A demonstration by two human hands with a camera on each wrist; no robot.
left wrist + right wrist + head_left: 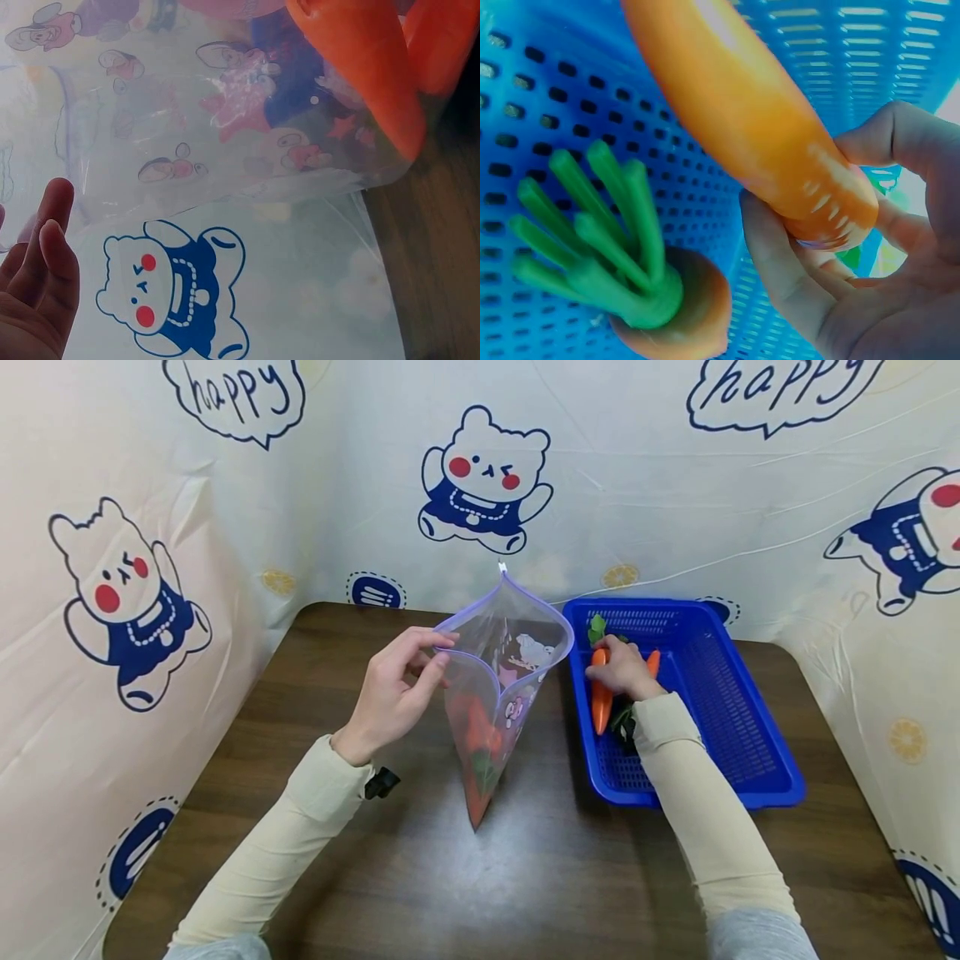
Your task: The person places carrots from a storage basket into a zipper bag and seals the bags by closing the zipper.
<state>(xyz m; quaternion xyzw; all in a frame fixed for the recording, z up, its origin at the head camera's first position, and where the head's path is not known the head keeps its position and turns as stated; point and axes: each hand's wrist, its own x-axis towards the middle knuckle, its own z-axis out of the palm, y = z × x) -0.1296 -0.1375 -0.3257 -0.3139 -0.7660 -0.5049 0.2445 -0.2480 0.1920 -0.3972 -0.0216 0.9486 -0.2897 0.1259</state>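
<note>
In the head view, my left hand (pixel 393 693) pinches the left rim of a clear zip bag (pixel 467 681) with purple edging and cartoon prints. The bag stands with its mouth spread wide, and orange carrots (pixel 367 71) show through its lower part. Inside the blue basket (pixel 693 693), my right hand (pixel 624 670) grips a carrot (pixel 602 697) near its leafy end, thumb on one side and fingers on the other. A second carrot (pixel 694 322), with stubby green stems, lies beside it in the right wrist view.
The basket stands to the right of the bag on a dark brown wooden table (pixel 360 860). A pale cloth (pixel 360 485) with printed bears hangs behind and along both sides. A white zip slider (pixel 502 567) sits at the bag's far corner.
</note>
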